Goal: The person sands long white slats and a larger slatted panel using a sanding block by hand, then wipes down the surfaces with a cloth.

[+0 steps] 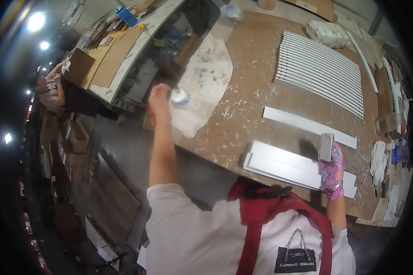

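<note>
Fingers of my right hand [332,172], in a pink glove at the lower right of the frame, wrap tight around a small grey block [326,146]. The block looks hard and light, and I think it is easy to hold by its two long sides. It stands up just above the white strips [280,167] that lie stacked at the near edge of the table [243,119]. These strips look thin, stiff and smooth, so I think they slide easily and are best picked up by their long edges.

My left hand [158,97] is bare, up in the middle left. Its fingers pinch a thin stick [169,88] that dips toward a small white tub [181,96]. The tub sits on a messy white cloth [206,78]. It looks light and may tip.

More white slats [321,71] lie in a row at the upper right.
</note>
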Available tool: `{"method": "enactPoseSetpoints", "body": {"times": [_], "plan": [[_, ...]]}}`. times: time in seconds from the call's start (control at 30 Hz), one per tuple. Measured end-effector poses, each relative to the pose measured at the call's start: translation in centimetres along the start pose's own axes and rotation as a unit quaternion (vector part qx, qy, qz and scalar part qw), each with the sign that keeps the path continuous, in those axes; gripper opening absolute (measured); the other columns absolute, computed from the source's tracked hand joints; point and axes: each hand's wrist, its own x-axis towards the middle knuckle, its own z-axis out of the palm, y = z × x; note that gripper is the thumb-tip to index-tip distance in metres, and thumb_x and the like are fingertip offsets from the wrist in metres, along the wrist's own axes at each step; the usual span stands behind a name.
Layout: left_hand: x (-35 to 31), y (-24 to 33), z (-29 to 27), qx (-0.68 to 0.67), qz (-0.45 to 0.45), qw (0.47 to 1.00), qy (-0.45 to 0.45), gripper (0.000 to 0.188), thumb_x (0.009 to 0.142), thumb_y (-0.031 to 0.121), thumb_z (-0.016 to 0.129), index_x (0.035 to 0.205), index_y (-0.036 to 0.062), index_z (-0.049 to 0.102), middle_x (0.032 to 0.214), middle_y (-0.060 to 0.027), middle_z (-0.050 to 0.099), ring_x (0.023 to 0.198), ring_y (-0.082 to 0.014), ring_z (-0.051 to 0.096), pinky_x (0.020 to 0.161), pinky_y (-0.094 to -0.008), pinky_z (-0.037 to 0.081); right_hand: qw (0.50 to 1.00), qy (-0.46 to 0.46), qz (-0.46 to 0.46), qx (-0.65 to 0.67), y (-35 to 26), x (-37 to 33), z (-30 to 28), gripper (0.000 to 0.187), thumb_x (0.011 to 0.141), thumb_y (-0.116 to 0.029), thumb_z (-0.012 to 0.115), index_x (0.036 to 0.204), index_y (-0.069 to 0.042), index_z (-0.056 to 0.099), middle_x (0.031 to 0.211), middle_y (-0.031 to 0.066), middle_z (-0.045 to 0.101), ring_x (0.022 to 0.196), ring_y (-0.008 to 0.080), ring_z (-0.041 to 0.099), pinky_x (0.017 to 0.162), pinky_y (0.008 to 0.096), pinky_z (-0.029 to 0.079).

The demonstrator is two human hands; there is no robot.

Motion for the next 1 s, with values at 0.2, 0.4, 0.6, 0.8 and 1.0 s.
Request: {"method": "enactPoseSetpoints", "body": {"times": [0.2,0.4,0.6,0.8,1.0], "plan": [[-0.1,-2.3,1.8,0.204,0.112,0.972,0.016,0.012,0.074,0.009,0.074,0.080,0.0003,0.069,0.090,-0.0124,0.064,0.084,-0.0256,0.063,0.077,-0.0337,0.049,0.999,0.019,-0.006,-0.035,-0.2,0.0,-0.1,0.044,0.089,-0.026,0.061,0.125,-0.004,0.051,0.108,0.0066,0.061,0.090,0.0155,0.059,0.075,0.0276,0.049],[0.2,-3.3,1.2,0.187,0.141,0.972,0.007,0.011,0.072,0.009,0.074,0.077,0.0012,0.069,0.092,-0.0135,0.064,0.085,-0.0281,0.062,0.081,-0.0340,0.047,0.998,0.029,-0.007,-0.046,-0.4,-0.2,0.2,0.045,0.089,-0.026,0.061,0.126,-0.003,0.050,0.111,0.0067,0.060,0.092,0.0155,0.059,0.076,0.0275,0.049],[0.6,-0.2,1.4,0.038,-0.078,0.996,0.033,0.020,0.082,0.013,0.070,0.086,-0.0059,0.065,0.088,-0.0086,0.067,0.081,-0.0145,0.060,0.076,-0.0278,0.046,0.998,0.039,-0.007,-0.045,-0.2,0.0,-0.4,0.045,0.089,-0.025,0.062,0.127,-0.003,0.050,0.112,0.0068,0.060,0.093,0.0153,0.059,0.077,0.0276,0.049],[-0.6,0.0,1.3,0.168,-0.004,0.985,-0.031,0.013,0.082,0.010,0.067,0.089,-0.0007,0.068,0.087,-0.0113,0.069,0.083,-0.0175,0.064,0.075,-0.0278,0.047,0.998,0.032,0.002,-0.046,-0.1,-0.1,-0.4,0.046,0.089,-0.026,0.062,0.127,-0.003,0.049,0.110,0.0066,0.060,0.092,0.0152,0.059,0.075,0.0277,0.049],[-1.2,-0.1,0.7,0.261,0.097,0.960,-0.037,0.015,0.083,0.015,0.066,0.090,0.0030,0.069,0.085,-0.0144,0.068,0.084,-0.0280,0.063,0.076,-0.0350,0.047,0.998,0.027,0.003,-0.048,0.0,0.0,-0.2,0.046,0.089,-0.028,0.062,0.126,-0.004,0.049,0.107,0.0059,0.059,0.091,0.0157,0.059,0.075,0.0279,0.049]]}}
